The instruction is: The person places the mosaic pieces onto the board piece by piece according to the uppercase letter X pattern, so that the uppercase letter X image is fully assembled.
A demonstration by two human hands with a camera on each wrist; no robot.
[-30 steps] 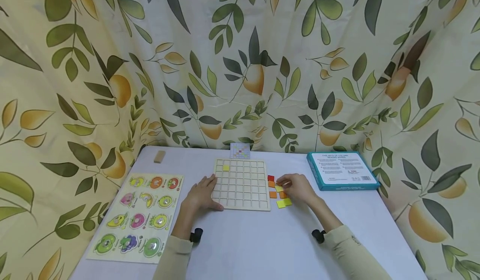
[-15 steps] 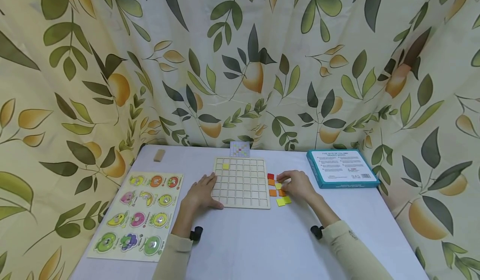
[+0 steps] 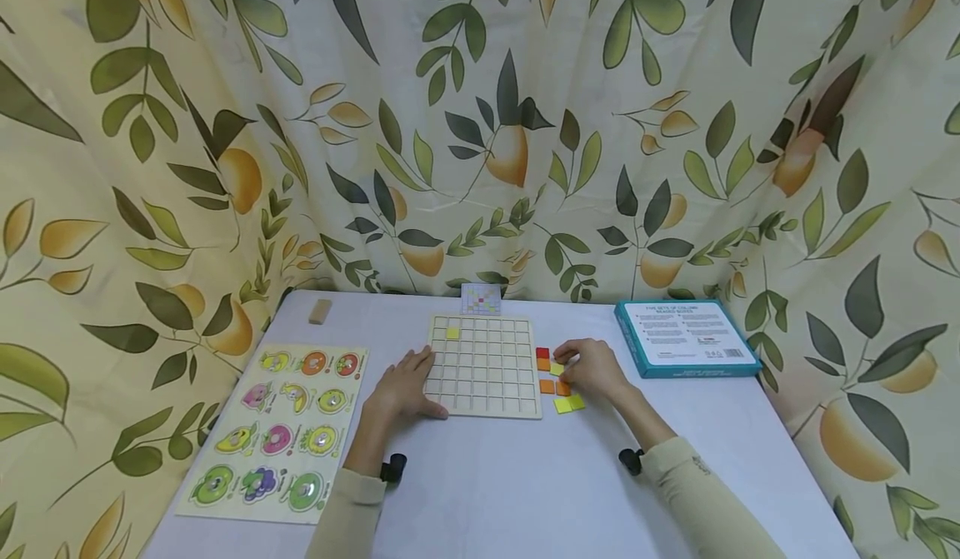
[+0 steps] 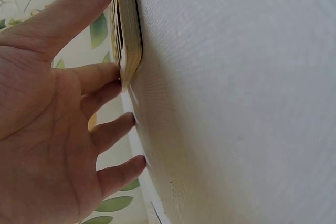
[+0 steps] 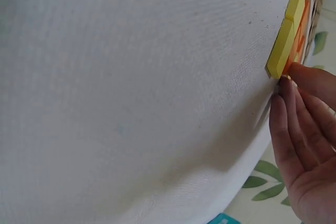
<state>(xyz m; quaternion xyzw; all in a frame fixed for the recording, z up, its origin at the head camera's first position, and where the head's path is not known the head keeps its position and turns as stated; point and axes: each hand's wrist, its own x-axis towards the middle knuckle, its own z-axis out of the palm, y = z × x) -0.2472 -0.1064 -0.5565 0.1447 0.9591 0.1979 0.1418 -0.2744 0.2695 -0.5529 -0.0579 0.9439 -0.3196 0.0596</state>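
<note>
A pale wooden grid board (image 3: 483, 376) lies mid-table, with a yellow tile (image 3: 453, 334) in one of its upper left squares. My left hand (image 3: 401, 388) rests along the board's left edge. Its fingers are spread, and the thumb lies at the near left corner; in the left wrist view the index finger touches the board's side. My right hand (image 3: 595, 367) is over the loose tiles right of the board. In the right wrist view, thumb and fingertips come together beside orange tiles (image 5: 301, 39) and yellow tiles (image 5: 282, 45). Cannot tell whether they pinch one.
A red tile (image 3: 542, 352) lies beside the board. Behind the board is a small patterned card (image 3: 481, 299). A fruit picture board (image 3: 288, 421) lies left, with a wooden block (image 3: 319, 311) beyond it. The blue-edged box (image 3: 686, 338) sits back right. A leaf-patterned curtain (image 3: 480, 234) borders the table.
My right hand has shifted slightly among the tiles, its fingertips drawing a little back over the yellow and orange ones. The left hand stays at the board's edge.
</note>
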